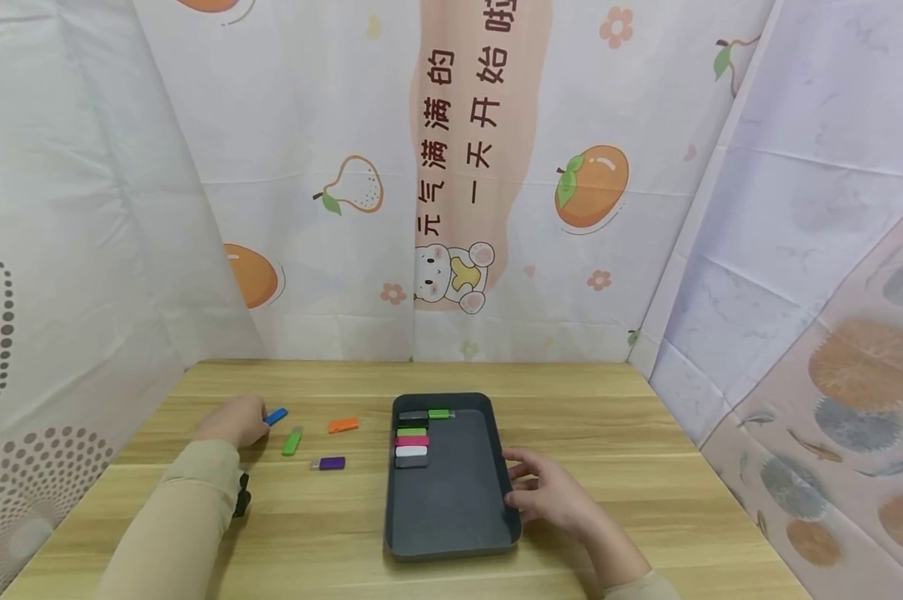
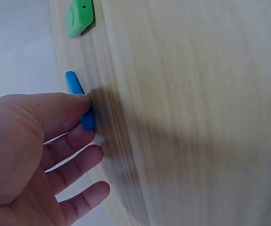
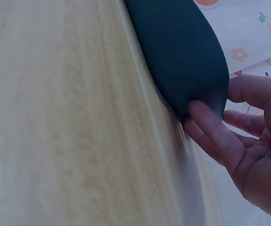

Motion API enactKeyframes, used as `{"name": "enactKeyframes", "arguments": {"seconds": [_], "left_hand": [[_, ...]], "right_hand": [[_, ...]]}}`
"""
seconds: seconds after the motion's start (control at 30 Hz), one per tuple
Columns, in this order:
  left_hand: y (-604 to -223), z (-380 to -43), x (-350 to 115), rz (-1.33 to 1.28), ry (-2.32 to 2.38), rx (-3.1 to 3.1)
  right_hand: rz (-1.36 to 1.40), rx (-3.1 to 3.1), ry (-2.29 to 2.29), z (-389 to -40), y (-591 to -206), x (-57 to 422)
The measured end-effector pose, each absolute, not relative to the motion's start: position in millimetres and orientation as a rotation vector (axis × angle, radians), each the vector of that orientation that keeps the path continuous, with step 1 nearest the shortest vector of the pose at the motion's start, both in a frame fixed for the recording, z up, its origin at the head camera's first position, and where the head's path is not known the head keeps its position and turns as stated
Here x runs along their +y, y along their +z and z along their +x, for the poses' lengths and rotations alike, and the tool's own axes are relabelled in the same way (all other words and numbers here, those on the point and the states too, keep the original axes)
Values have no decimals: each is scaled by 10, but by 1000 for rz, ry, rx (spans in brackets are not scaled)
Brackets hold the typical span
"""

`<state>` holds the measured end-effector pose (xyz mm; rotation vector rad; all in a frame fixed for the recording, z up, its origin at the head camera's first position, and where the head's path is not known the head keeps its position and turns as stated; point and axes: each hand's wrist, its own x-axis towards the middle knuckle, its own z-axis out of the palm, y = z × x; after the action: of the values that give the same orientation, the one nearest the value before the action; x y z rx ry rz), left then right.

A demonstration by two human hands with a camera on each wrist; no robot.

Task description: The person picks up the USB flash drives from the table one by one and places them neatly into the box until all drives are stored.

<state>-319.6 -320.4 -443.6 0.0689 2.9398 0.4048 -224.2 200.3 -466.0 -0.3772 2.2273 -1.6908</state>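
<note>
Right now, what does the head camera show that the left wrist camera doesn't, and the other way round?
Only the head view shows the tray with small sticks in it, the orange stick, the purple stick and the right hand.

Only the left wrist view shows the left hand's thumb against the blue stick.

Both show that hand, the blue stick, the loose green stick and the wooden table.

Dark Chinese characters (image 1: 435,153) on the white printed curtain (image 1: 286,92) read "元气满满的" and "一天开始啦"
</note>
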Motion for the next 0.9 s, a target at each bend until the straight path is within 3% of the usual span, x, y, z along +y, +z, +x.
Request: {"name": "enactKeyframes", "arguments": {"seconds": [0.9], "left_hand": [[-4367, -3221, -3195, 51, 569, 2952]], "right_hand": [[-338, 2254, -1698, -2269, -4638, 1956]]}}
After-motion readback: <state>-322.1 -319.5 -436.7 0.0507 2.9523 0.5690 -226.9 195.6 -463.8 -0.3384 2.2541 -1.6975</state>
